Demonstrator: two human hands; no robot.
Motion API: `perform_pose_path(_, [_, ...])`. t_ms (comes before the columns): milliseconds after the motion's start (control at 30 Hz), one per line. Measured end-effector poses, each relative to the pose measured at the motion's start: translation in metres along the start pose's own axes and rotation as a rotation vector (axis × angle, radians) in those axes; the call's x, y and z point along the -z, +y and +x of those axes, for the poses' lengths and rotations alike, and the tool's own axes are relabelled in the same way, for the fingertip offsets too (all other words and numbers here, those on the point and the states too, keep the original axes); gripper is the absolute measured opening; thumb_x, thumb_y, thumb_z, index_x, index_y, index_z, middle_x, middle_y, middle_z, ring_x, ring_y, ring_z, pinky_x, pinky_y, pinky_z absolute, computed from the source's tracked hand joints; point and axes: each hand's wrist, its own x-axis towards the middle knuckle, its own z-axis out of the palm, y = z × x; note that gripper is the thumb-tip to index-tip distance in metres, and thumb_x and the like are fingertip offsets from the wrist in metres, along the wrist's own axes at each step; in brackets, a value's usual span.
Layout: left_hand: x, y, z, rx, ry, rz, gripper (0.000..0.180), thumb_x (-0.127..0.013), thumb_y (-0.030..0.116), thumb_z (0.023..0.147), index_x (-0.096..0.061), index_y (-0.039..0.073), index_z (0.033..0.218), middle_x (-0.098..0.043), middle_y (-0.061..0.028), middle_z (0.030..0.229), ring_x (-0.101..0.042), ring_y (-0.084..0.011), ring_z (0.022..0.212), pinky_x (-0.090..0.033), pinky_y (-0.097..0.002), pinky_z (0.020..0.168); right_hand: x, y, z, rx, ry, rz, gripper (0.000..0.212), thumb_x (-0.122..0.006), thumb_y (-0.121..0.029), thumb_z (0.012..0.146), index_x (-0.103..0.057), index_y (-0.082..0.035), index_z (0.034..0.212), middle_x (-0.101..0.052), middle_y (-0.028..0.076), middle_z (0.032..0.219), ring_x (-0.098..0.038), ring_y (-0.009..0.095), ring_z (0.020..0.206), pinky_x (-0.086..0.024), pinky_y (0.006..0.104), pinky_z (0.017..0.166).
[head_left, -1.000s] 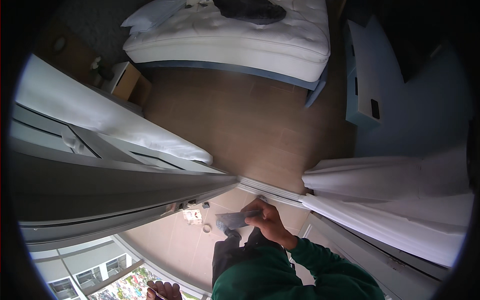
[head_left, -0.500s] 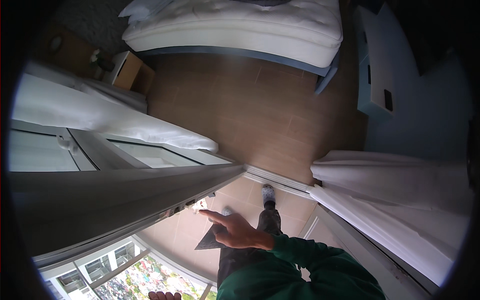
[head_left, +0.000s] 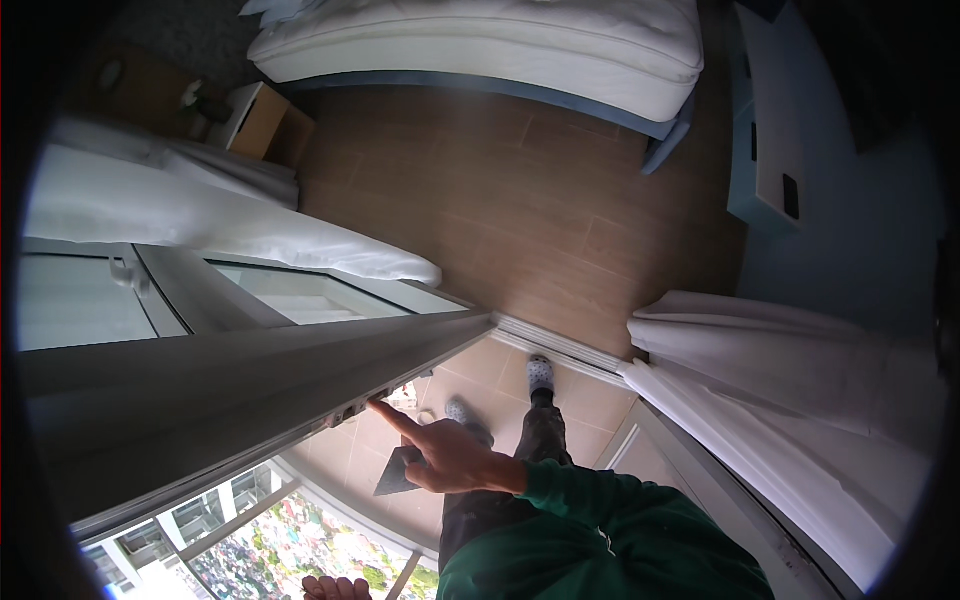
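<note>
Door panel (head_left: 220, 400) slants in from the left. Below it, the left hand (head_left: 337, 589) shows curled fingers; I can't tell what they hold. Next, a dark-grey flat plate (head_left: 394, 474) juts from the right hand (head_left: 455, 457), index finger stretched toward the panel's edge, the rest folded around it. Probably light and stiff; best pinched along one side.

Looks like a home: a bedroom opening onto a balcony. Shown by a white mattress (head_left: 480, 55) on a blue bed frame (head_left: 430, 90) well ahead of the hands (head_left: 447, 456), nightstand (head_left: 262, 122) ahead to their left, white curtains (head_left: 740, 340) either side, tiled balcony floor (head_left: 335, 460) below, building windows (head_left: 200, 516) left.
</note>
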Motion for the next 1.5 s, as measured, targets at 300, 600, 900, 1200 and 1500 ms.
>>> perform_pose_path(300, [-0.007,-0.007,-0.008,-0.054,0.064,0.066,0.022,-0.051,0.021,0.091,-0.045,0.016,0.070,-0.038,0.0009,0.065,-0.037,-0.0186,0.062,-0.035,-0.0379,0.062,-0.002,-0.002,0.006,0.034,0.028,-0.038,0.102,-0.057,-0.009,0.071,-0.003,-0.021,0.158,-0.067,0.025,0.093,-0.065,0.036,0.063,-0.051,0.0463,0.068])
perform_pose_path(600, [0.017,-0.011,-0.008,-0.060,-0.019,-0.014,0.018,-0.050,0.025,0.093,-0.053,0.015,0.078,-0.043,0.0008,0.068,-0.046,-0.0210,0.067,-0.048,-0.0459,0.076,-0.004,-0.011,0.004,0.041,0.064,-0.110,0.102,-0.058,-0.010,0.071,-0.006,-0.021,0.158,-0.066,0.021,0.091,-0.065,0.035,0.066,-0.051,0.0450,0.067])
perform_pose_path(900, [0.007,-0.013,-0.006,-0.093,-0.009,0.053,0.019,-0.051,0.027,0.092,-0.050,0.016,0.077,-0.039,0.0014,0.065,-0.039,-0.0191,0.063,-0.035,-0.0397,0.066,-0.008,-0.009,-0.001,0.068,0.082,-0.125,0.100,-0.058,-0.010,0.069,-0.013,-0.019,0.158,-0.066,0.021,0.094,-0.064,0.035,0.065,-0.050,0.0448,0.068])
perform_pose_path(1200, [0.006,-0.013,-0.006,-0.081,-0.041,-0.012,0.018,-0.052,0.027,0.094,-0.055,0.016,0.080,-0.044,0.0015,0.067,-0.042,-0.0192,0.067,-0.034,-0.0400,0.070,-0.010,-0.029,-0.007,0.040,0.025,-0.118,0.099,-0.058,-0.011,0.069,-0.012,-0.018,0.157,-0.067,0.022,0.088,-0.065,0.038,0.070,-0.051,0.0466,0.073])
perform_pose_path(1500, [0.003,-0.012,-0.005,-0.081,0.004,0.018,0.016,-0.053,0.026,0.093,-0.055,0.016,0.081,-0.043,0.0021,0.067,-0.042,-0.0184,0.067,-0.034,-0.0394,0.069,-0.015,-0.031,-0.007,0.043,0.060,-0.097,0.099,-0.057,-0.010,0.070,-0.010,-0.016,0.157,-0.063,0.016,0.079,-0.064,0.037,0.070,-0.050,0.0484,0.074])
